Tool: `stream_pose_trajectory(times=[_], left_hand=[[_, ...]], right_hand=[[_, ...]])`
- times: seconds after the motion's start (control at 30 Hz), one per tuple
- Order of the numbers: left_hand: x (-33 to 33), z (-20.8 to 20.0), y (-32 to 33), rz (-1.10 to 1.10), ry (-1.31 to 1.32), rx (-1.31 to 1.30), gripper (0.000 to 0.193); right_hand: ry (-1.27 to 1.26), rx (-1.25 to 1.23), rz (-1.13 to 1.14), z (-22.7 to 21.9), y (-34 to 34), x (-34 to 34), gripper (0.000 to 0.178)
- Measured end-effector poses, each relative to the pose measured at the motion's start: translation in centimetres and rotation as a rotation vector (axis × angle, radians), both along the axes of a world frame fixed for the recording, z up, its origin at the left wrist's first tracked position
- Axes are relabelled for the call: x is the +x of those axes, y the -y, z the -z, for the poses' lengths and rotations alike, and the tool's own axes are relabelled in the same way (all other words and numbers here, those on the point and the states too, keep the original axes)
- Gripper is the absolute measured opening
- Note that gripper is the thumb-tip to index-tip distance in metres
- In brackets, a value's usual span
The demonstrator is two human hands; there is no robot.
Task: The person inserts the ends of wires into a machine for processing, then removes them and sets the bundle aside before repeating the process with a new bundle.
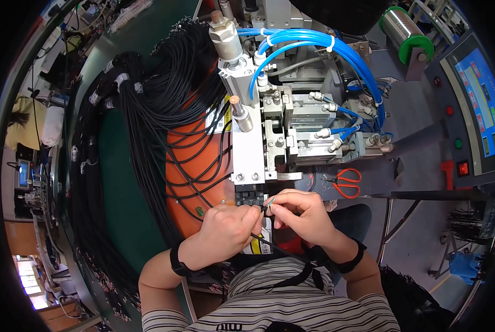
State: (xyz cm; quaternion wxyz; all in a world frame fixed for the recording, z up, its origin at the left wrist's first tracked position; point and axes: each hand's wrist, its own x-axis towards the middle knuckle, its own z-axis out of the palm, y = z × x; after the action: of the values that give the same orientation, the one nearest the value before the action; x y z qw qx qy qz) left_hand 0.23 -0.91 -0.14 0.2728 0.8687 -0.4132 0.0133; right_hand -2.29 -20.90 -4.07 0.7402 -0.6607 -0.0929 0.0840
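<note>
My left hand [231, 229] is closed on a black cable [263, 239], whose length trails down toward my lap. Close beside it, my right hand [303, 214] pinches the thin wire ends [270, 203] coming out of that cable, between thumb and index finger. Both hands meet just in front of the machine's black fixture [249, 195], below its white upright plate [248, 149]. The fingers partly hide the cable's end, so I cannot make out each wire.
Bundled black cables [170, 83] lie on the left over a green surface [120, 205] and an orange board [189, 160]. Blue air hoses [336, 47] arch over metal cylinders [314, 113]. Red-handled scissors [347, 183] lie right of my hands. A wire spool [403, 33] and touchscreen [480, 99] stand at right.
</note>
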Motion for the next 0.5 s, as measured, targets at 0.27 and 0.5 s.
stream_pose_trajectory(times=[0.27,0.5], left_hand=[[1.2,-0.3,-0.7,0.109,-0.067,-0.004,0.012],[2.0,-0.9,-1.1,0.212,-0.144,0.001,0.013]], right_hand=[[-0.283,0.179,-0.163,0.2,1.0,1.0,0.014],[-0.293,0.242,-0.256,0.2,1.5,1.1,0.015]])
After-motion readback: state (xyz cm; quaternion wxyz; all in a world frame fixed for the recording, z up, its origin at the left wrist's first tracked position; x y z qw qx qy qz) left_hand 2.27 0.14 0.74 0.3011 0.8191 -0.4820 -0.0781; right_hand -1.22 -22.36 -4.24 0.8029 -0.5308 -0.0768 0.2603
